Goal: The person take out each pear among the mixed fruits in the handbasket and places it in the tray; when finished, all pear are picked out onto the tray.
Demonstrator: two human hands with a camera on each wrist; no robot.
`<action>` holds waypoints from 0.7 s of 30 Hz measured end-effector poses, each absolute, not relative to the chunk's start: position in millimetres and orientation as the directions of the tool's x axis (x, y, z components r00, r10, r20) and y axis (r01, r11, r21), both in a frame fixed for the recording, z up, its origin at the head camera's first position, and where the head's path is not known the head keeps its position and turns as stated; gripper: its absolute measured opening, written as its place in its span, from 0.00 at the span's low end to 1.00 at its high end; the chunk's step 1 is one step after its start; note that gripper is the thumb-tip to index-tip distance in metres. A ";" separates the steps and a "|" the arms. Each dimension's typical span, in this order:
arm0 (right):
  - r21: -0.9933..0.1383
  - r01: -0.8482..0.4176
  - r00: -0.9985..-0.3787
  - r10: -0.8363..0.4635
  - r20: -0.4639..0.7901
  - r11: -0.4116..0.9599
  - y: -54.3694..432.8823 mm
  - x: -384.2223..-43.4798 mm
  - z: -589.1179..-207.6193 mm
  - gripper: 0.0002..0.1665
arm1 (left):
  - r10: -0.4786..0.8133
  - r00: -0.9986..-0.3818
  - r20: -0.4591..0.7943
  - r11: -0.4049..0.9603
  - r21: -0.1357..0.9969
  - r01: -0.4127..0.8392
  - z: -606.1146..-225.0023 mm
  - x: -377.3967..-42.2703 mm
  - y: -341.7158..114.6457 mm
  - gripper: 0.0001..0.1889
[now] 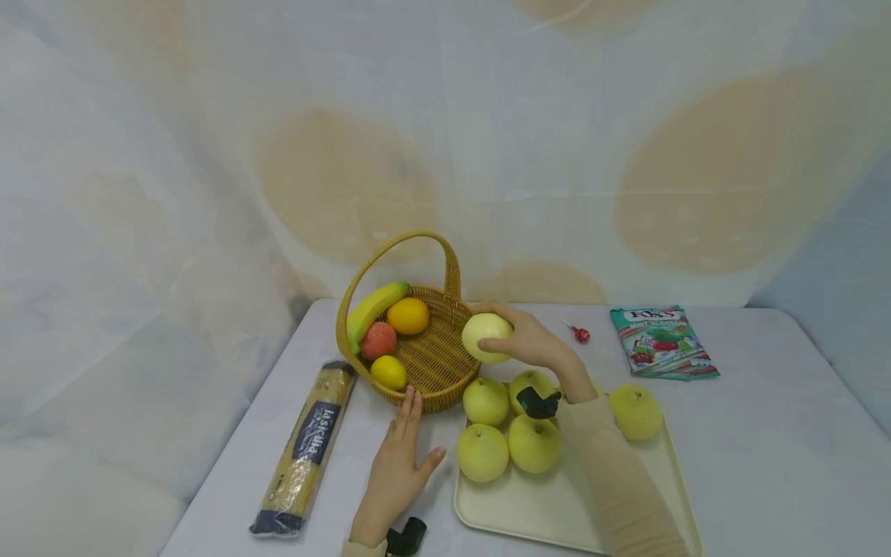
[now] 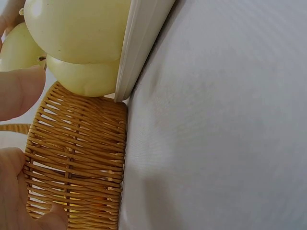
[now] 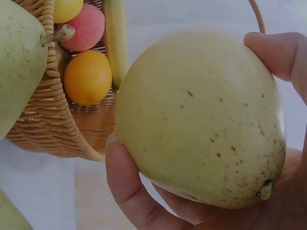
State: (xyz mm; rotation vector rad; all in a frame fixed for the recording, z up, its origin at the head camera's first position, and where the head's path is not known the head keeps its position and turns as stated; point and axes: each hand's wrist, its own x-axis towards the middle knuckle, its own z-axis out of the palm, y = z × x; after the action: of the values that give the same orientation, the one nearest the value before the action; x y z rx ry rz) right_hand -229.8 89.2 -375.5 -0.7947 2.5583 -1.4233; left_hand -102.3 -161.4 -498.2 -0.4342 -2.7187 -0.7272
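Note:
My right hand (image 1: 527, 339) grips a pale yellow-green pear (image 1: 483, 336) at the right rim of a wicker basket (image 1: 438, 352). In the right wrist view, thumb and fingers wrap this speckled pear (image 3: 196, 120), its short stem low on the right. My left hand (image 1: 397, 464) touches the basket's near rim with outstretched fingers, thumb held apart. The left wrist view has its fingertips against the woven side (image 2: 76, 148). Inside the basket lie a banana (image 1: 372, 311), an orange (image 1: 408, 316), a pinkish-red round fruit (image 1: 378, 340) and a lemon (image 1: 388, 373).
Several more pears (image 1: 483, 452) sit on a cream tray (image 1: 522, 518) right of the basket, partly hidden by my right forearm. A spaghetti pack (image 1: 306, 449) lies at left. Behind the tray are a lollipop (image 1: 581, 334) and a green candy bag (image 1: 663, 343).

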 end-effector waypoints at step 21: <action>-0.806 -0.398 -0.871 -0.456 0.182 0.438 115.0 -213.6 -376.0 0.34 | 0.193 -0.937 0.291 0.826 0.468 0.315 -498.1 -103.0 -161.2 0.47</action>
State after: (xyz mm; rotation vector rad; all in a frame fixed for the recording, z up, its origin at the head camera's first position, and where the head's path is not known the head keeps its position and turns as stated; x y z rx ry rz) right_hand -213.6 115.0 -376.0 -0.7766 2.6109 -1.4360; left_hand -103.0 -161.2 -498.1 -0.3917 -2.7773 -0.7712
